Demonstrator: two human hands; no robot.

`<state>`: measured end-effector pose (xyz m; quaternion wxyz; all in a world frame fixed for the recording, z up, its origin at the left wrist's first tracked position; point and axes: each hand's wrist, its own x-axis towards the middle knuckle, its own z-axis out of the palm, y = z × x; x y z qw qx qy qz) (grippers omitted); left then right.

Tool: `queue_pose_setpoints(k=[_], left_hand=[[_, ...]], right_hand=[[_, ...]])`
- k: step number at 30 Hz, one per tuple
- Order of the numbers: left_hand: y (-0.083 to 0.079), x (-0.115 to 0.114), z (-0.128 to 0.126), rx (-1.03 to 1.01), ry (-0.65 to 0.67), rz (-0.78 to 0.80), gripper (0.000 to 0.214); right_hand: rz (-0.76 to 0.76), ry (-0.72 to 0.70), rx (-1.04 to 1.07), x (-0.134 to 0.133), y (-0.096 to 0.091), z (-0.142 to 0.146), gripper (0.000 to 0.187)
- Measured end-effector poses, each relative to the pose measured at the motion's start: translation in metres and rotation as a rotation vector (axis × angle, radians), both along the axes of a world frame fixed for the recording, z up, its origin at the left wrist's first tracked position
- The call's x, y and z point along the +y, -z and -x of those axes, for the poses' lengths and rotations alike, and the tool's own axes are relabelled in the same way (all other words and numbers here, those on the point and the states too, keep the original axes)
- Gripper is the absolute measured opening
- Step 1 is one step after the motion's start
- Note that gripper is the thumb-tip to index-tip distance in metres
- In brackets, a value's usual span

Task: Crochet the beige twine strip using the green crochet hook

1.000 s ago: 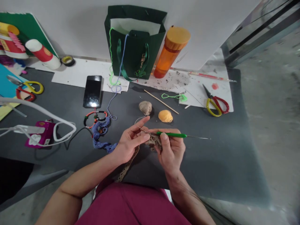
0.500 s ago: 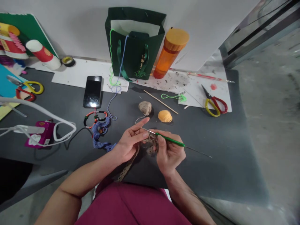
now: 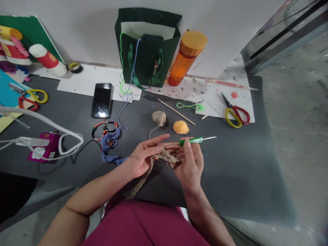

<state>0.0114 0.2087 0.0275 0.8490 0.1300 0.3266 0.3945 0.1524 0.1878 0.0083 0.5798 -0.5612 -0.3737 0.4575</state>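
Note:
Between finger and thumb my left hand [image 3: 142, 157] pinches a beige crocheted lace strip [image 3: 138, 186], whose tail hangs toward my lap. A thin thread runs from that hand up to the beige yarn ball [image 3: 159, 118]. My right hand [image 3: 191, 165] grips a green-handled crochet hook [image 3: 191, 141] between thumb and fingers, a bare metal end pointing right. The near end of the strip lies against my right fingers. The hook's left part is hidden by my fingers. Just beyond my hands sits a yellow yarn ball [image 3: 180, 127].
Blue crochet work [image 3: 112, 158] and a beaded bracelet [image 3: 96, 133] lie left, below a phone [image 3: 101, 100]. At the back stand a green paper bag [image 3: 146, 58] and an orange bottle [image 3: 183, 65]. Scissors [image 3: 237, 114] lie right; a thin stick [image 3: 176, 111] lies ahead.
The hook has turned in my right hand: its metal tip was at the work by my left fingers, and now a metal end points right. My right fingers have opened out somewhat.

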Motion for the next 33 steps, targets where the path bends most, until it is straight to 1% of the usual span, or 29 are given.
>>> queue_pose_setpoints(k=[3,5,8,10,13,14,15,17,19,22,24,25,27,29,30,33], left_hand=[[-0.003,-0.002,-0.002,0.01,-0.017,-0.043,0.045],[-0.005,-0.003,-0.002,0.053,-0.051,-0.066,0.047],[-0.009,-0.005,-0.003,0.101,-0.12,-0.097,0.044],[-0.01,-0.004,-0.003,0.101,-0.15,-0.115,0.04],[-0.011,0.0,0.0,0.065,-0.153,-0.112,0.037],[-0.011,0.002,0.002,0.049,-0.148,-0.097,0.037],[-0.01,0.004,0.004,0.035,-0.145,-0.077,0.037],[-0.01,0.007,0.01,0.009,-0.143,-0.026,0.039],[-0.009,0.01,0.015,-0.016,-0.155,-0.004,0.042],[-0.009,0.011,0.019,-0.025,-0.171,-0.02,0.047],[-0.01,0.012,0.02,-0.011,-0.203,-0.038,0.05],[-0.011,0.012,0.02,-0.002,-0.224,-0.048,0.051],[-0.013,0.012,0.021,0.009,-0.27,-0.085,0.049],[-0.015,0.012,0.023,0.018,-0.294,-0.14,0.042],[-0.016,0.012,0.024,0.023,-0.3,-0.169,0.037],[-0.018,0.012,0.026,0.037,-0.325,-0.24,0.027]], right_hand=[[-0.001,-0.104,0.13,0.002,-0.001,0.002,0.023],[-0.005,-0.126,0.163,0.001,-0.002,0.004,0.023],[-0.021,-0.105,0.108,-0.001,-0.004,0.008,0.021],[-0.085,-0.101,0.032,-0.003,-0.005,0.009,0.018],[-0.176,-0.175,-0.017,-0.002,-0.007,0.005,0.012],[-0.171,-0.212,-0.003,-0.002,-0.007,0.003,0.012],[-0.147,-0.249,0.02,-0.001,-0.007,0.002,0.016],[-0.079,-0.326,0.069,0.001,-0.006,0.0,0.031],[-0.012,-0.425,0.106,0.003,-0.004,-0.001,0.04],[0.068,-0.61,0.106,0.006,-0.001,0.0,0.042],[0.107,-0.665,0.05,0.007,0.0,-0.002,0.038],[0.119,-0.659,0.006,0.008,0.0,-0.004,0.034],[0.13,-0.573,-0.106,0.011,-0.001,-0.01,0.03],[0.111,-0.428,-0.273,0.015,-0.001,-0.019,0.036],[0.097,-0.352,-0.375,0.017,0.001,-0.023,0.035],[0.036,-0.142,-0.642,0.023,0.007,-0.036,0.027]])
